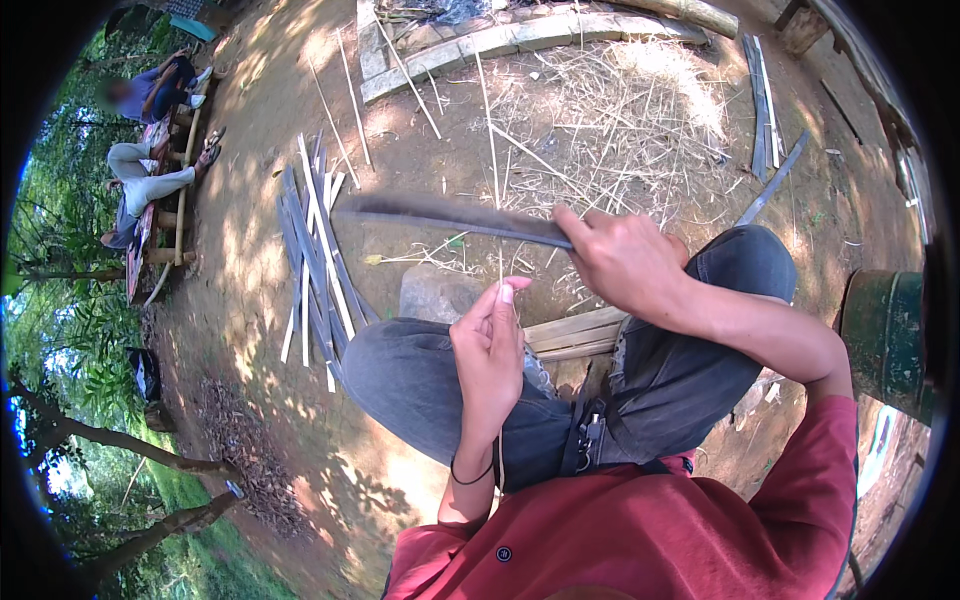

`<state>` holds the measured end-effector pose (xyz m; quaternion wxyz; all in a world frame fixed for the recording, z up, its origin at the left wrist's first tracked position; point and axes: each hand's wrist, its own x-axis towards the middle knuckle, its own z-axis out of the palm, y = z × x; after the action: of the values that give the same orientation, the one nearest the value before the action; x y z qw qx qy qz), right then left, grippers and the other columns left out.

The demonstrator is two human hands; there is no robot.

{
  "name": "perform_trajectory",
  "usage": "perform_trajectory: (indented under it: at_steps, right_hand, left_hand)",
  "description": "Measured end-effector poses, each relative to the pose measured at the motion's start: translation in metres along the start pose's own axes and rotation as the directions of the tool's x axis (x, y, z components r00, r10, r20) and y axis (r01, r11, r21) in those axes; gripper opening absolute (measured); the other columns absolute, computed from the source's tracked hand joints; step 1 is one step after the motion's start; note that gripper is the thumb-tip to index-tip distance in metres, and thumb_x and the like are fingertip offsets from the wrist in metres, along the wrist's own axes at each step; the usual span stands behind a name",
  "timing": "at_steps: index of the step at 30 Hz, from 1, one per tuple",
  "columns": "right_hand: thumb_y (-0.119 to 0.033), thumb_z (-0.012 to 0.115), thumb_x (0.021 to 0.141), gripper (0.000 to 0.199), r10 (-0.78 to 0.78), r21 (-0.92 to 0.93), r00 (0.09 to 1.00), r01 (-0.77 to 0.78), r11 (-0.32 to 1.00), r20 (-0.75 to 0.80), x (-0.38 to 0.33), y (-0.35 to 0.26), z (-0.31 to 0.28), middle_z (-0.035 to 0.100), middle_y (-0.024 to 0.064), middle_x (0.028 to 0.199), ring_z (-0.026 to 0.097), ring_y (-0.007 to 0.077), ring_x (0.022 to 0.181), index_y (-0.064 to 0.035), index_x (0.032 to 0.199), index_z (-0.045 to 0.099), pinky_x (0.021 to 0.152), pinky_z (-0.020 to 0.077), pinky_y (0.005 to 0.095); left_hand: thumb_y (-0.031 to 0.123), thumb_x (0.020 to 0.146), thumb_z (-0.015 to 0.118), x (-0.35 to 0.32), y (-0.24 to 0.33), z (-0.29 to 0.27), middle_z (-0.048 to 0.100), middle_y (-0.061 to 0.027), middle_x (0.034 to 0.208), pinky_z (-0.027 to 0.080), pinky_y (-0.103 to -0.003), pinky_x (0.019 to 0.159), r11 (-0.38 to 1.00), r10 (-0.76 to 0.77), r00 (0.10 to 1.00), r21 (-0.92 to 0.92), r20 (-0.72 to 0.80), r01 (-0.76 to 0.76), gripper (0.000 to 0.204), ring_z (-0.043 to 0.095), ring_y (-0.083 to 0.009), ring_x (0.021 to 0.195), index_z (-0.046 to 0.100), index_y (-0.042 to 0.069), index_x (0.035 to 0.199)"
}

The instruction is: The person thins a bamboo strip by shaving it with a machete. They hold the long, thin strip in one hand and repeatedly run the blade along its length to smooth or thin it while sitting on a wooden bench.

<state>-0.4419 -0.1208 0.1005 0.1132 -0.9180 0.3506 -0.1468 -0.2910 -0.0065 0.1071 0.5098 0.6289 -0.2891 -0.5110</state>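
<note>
My right hand (625, 262) is wrapped round the handle of a machete (450, 219), which the fingers mostly hide. Its long dark blade points left, blurred toward the tip, and crosses a thin pale strip (490, 130). Whether blade and strip touch, I cannot tell. Just below the blade, my left hand (487, 345) pinches this strip between thumb and fingers. The strip, which looks like split bamboo, runs from the ground ahead through that hand toward my lap. Between my knees lie several wider pale slats (575, 335).
Dark and pale strips (318, 255) are piled beside my left knee; more strips (765, 105) lie far right. A stone (435, 292) sits ahead. Shavings (630, 120) litter the ground before a stone border (530, 38). A green barrel (885, 335) stands right. Two people rest far left.
</note>
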Motion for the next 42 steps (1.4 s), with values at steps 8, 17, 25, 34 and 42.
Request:
perform_trajectory:
  at_steps: [8, 17, 25, 34, 42]
  right_hand:
    - [-0.008, 0.059, 0.075, 0.041, -0.150, -0.062, 0.988, 0.152, 0.986, 0.042, -0.016, -0.015, 0.015, 0.058, 0.0152, 0.064, 0.064, 0.0266, 0.048, 0.0090, 0.112, 0.053, 0.035, 0.0469, 0.0379]
    - [-0.005, 0.052, 0.087, 0.018, 0.243, -0.049, 0.970, -0.243, 0.969, -0.011, 0.027, 0.061, 0.005, 0.060, 0.0188, 0.058, 0.064, 0.0305, 0.050, 0.0051, 0.101, 0.059, 0.046, 0.0504, 0.0412]
    - [-0.008, 0.057, 0.086, 0.018, 0.127, 0.180, 0.991, -0.118, 0.976, -0.036, 0.006, 0.005, -0.012, 0.062, 0.0185, 0.062, 0.064, 0.0332, 0.053, 0.0017, 0.101, 0.059, 0.049, 0.0514, 0.0431]
    - [-0.006, 0.060, 0.075, 0.040, -0.077, 0.046, 0.991, 0.073, 0.996, 0.106, -0.021, -0.015, 0.009, 0.056, 0.0131, 0.066, 0.061, 0.0293, 0.049, 0.0027, 0.114, 0.055, 0.042, 0.0481, 0.0406]
    - [-0.007, 0.059, 0.076, 0.041, -0.050, -0.063, 0.998, 0.053, 0.997, 0.046, -0.019, -0.006, 0.012, 0.055, 0.0124, 0.067, 0.062, 0.0267, 0.050, 0.0025, 0.115, 0.053, 0.039, 0.0455, 0.0373]
  left_hand:
    - [0.023, 0.104, 0.045, -0.002, -0.017, -0.003, 0.028, 0.0091, 0.053, 0.017, -0.022, 0.036, 0.997, 0.024, 0.996, -0.069, -0.082, -0.029, 0.029, 0.023, 0.0003, 0.042, 0.061, -0.001, 0.098]
    - [0.024, 0.104, 0.046, -0.022, 0.004, -0.002, 0.025, 0.0097, 0.053, 0.015, -0.021, 0.037, 0.983, -0.149, 0.978, -0.085, 0.143, 0.162, 0.031, 0.020, 0.0007, 0.042, 0.061, -0.004, 0.107]
    - [0.018, 0.102, 0.049, -0.004, 0.007, -0.006, 0.023, 0.0093, 0.057, 0.016, -0.021, 0.038, 0.974, -0.146, 0.983, -0.160, 0.109, 0.162, 0.031, 0.021, -0.0002, 0.044, 0.058, -0.005, 0.120]
    - [0.015, 0.102, 0.050, -0.003, 0.002, -0.004, 0.024, 0.0066, 0.055, 0.014, -0.022, 0.037, 0.946, -0.158, 0.984, -0.273, 0.086, 0.176, 0.028, 0.021, -0.0023, 0.044, 0.047, 0.006, 0.075]
    - [0.016, 0.101, 0.050, 0.000, 0.008, 0.006, 0.024, 0.0069, 0.056, 0.014, -0.022, 0.037, 0.965, -0.138, 0.989, -0.218, 0.045, 0.144, 0.028, 0.021, -0.0021, 0.043, 0.049, 0.006, 0.075]
